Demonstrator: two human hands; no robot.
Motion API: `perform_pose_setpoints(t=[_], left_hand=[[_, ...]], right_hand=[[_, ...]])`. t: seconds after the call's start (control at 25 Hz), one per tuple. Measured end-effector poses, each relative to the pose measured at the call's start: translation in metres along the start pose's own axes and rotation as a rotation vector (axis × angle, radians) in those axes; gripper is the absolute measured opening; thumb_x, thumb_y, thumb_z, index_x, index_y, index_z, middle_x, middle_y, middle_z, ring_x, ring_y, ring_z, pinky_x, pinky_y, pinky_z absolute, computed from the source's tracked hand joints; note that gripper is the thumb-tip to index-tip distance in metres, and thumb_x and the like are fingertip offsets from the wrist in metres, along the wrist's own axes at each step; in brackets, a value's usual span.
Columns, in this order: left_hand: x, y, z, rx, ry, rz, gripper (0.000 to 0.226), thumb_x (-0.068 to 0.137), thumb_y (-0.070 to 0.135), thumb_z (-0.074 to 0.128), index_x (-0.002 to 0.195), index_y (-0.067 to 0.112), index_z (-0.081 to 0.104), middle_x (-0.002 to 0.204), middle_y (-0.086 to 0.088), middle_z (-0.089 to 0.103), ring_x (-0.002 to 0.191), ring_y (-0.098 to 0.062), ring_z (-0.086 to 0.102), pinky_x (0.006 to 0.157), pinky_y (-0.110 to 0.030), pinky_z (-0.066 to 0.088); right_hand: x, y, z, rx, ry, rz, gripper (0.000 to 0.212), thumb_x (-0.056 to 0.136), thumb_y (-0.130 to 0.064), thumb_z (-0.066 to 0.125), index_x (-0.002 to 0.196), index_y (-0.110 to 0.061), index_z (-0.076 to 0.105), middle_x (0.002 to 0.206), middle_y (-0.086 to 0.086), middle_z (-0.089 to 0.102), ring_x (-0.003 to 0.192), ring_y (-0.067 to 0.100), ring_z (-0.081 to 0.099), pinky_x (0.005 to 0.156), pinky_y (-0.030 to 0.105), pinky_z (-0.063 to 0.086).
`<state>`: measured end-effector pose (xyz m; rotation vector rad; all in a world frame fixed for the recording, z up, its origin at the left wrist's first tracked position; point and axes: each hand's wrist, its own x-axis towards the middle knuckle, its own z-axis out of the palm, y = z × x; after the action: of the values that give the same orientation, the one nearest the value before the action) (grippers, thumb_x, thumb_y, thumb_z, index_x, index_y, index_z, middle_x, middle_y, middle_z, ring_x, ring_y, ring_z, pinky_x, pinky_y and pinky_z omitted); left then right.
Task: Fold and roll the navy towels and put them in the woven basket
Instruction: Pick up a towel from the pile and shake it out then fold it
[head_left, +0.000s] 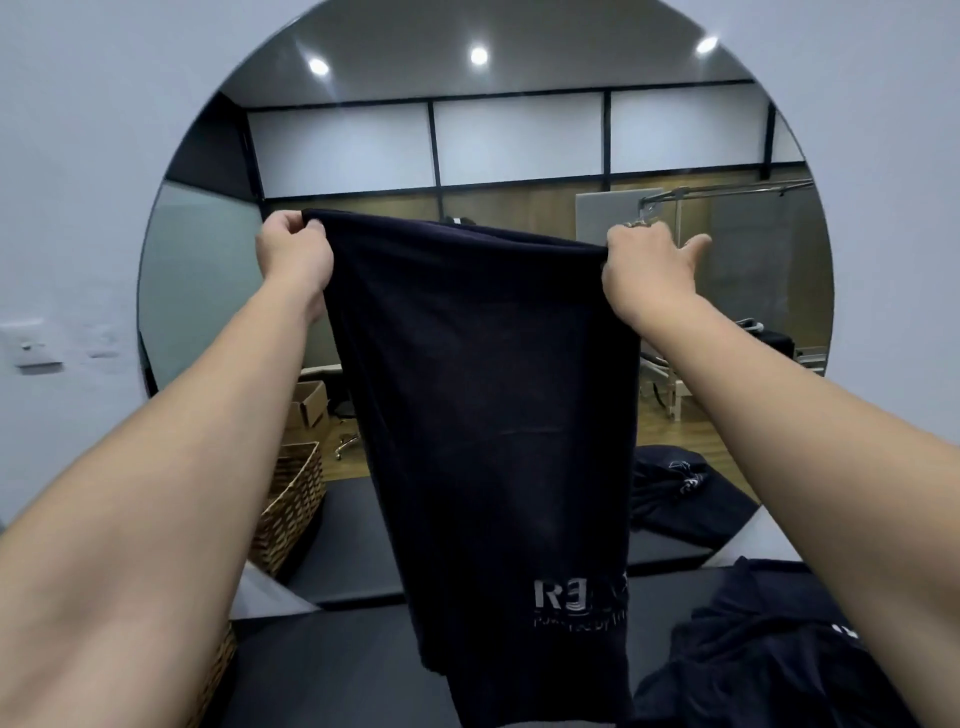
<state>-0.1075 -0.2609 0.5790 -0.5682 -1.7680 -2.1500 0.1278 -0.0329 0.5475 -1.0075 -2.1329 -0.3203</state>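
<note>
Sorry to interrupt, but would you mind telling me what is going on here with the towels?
A person holds one navy towel up in front of a round mirror, the left hand and right hand each gripping a top corner so it hangs open, not yet folded. More navy towels lie heaped at lower right. The woven basket sits at the left.

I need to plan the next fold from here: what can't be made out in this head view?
- Woven basket: inside hidden by the left forearm; only a wall and its mirror reflection show.
- Navy towel logo: partly readable, right end lost in a fold.
- Towel's lower edge: cut off by the frame's bottom.
- Towel pile: count unclear, dark and covered by the right forearm.
- Right hand fingers: behind the towel.
</note>
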Motion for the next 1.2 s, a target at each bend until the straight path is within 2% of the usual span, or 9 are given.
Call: perform_pose_setpoints(t=[0.12,0.24,0.36,0.48,0.72,0.8,1.0,1.12,1.2], left_hand=[[0.005,0.019,0.001,-0.013,0.009,0.038,0.016,0.100,0.019,0.051,0.086,0.027,0.053,0.083,0.010,0.055,0.068,-0.007,0.046,0.061,-0.020,0.041],[0.007,0.027,0.000,-0.039,0.020,0.050,0.021,0.100,0.019,0.051,0.080,0.028,0.050,0.081,0.011,0.054,0.069,-0.007,0.046,0.062,-0.020,0.041],[0.008,0.027,-0.003,-0.057,0.011,0.056,0.019,0.100,0.020,0.053,0.082,0.028,0.053,0.086,0.011,0.058,0.076,-0.009,0.051,0.069,-0.022,0.045],[0.008,0.027,-0.007,-0.033,-0.004,0.071,0.020,0.100,0.021,0.053,0.082,0.029,0.052,0.086,0.011,0.057,0.075,-0.009,0.051,0.069,-0.024,0.044],[0.005,0.029,-0.013,-0.008,0.019,0.092,0.017,0.101,0.025,0.049,0.086,0.030,0.048,0.091,0.006,0.056,0.076,-0.013,0.050,0.069,-0.027,0.044],[0.006,0.032,-0.016,0.027,0.030,0.116,0.008,0.103,0.026,0.048,0.095,0.028,0.048,0.094,0.005,0.054,0.072,-0.011,0.047,0.065,-0.025,0.042],[0.009,0.044,-0.020,0.050,0.047,0.159,0.003,0.103,0.026,0.046,0.101,0.025,0.047,0.090,0.009,0.051,0.069,-0.007,0.044,0.064,-0.022,0.040],[0.010,0.055,-0.016,0.017,0.077,0.192,0.003,0.103,0.025,0.045,0.101,0.024,0.045,0.091,0.009,0.049,0.067,-0.005,0.041,0.063,-0.018,0.038],[0.008,0.055,-0.012,0.003,0.081,0.189,0.003,0.104,0.025,0.045,0.101,0.025,0.045,0.090,0.010,0.050,0.067,-0.005,0.042,0.063,-0.018,0.039]], right_hand=[[0.011,0.001,-0.011,0.080,0.068,0.007,0.030,0.095,-0.002,0.045,0.121,-0.010,0.058,0.125,0.018,0.052,0.124,0.037,0.039,0.103,0.065,0.027],[0.010,0.006,-0.017,0.088,0.179,0.015,0.020,0.096,-0.016,0.055,0.114,-0.014,0.063,0.128,0.016,0.039,0.123,0.039,0.034,0.102,0.061,0.026],[0.001,0.015,-0.015,0.235,0.059,0.023,0.025,0.101,-0.028,0.052,0.120,-0.012,0.056,0.131,0.015,0.041,0.123,0.040,0.039,0.100,0.058,0.033],[-0.008,0.025,-0.012,0.467,-0.039,0.068,0.024,0.102,-0.037,0.051,0.113,-0.015,0.050,0.113,0.009,0.055,0.098,0.034,0.054,0.078,0.042,0.043],[0.011,0.030,-0.011,0.768,0.005,0.052,0.010,0.099,-0.020,0.056,0.108,-0.016,0.055,0.109,0.001,0.056,0.101,0.023,0.053,0.080,0.031,0.039],[0.017,0.031,-0.017,0.825,0.049,0.054,0.017,0.098,-0.017,0.056,0.114,-0.014,0.059,0.111,0.000,0.057,0.103,0.020,0.053,0.085,0.031,0.041],[0.030,0.029,-0.034,1.022,0.185,0.116,0.023,0.097,-0.023,0.063,0.118,-0.013,0.063,0.114,0.002,0.063,0.101,0.018,0.059,0.082,0.025,0.046],[0.038,0.027,-0.042,1.118,0.182,0.187,0.022,0.100,-0.028,0.059,0.114,-0.011,0.062,0.106,0.003,0.061,0.090,0.018,0.057,0.066,0.023,0.044],[0.038,0.030,-0.037,1.066,0.159,0.191,0.028,0.102,-0.033,0.055,0.117,-0.010,0.058,0.106,0.003,0.058,0.093,0.020,0.056,0.069,0.026,0.041]])
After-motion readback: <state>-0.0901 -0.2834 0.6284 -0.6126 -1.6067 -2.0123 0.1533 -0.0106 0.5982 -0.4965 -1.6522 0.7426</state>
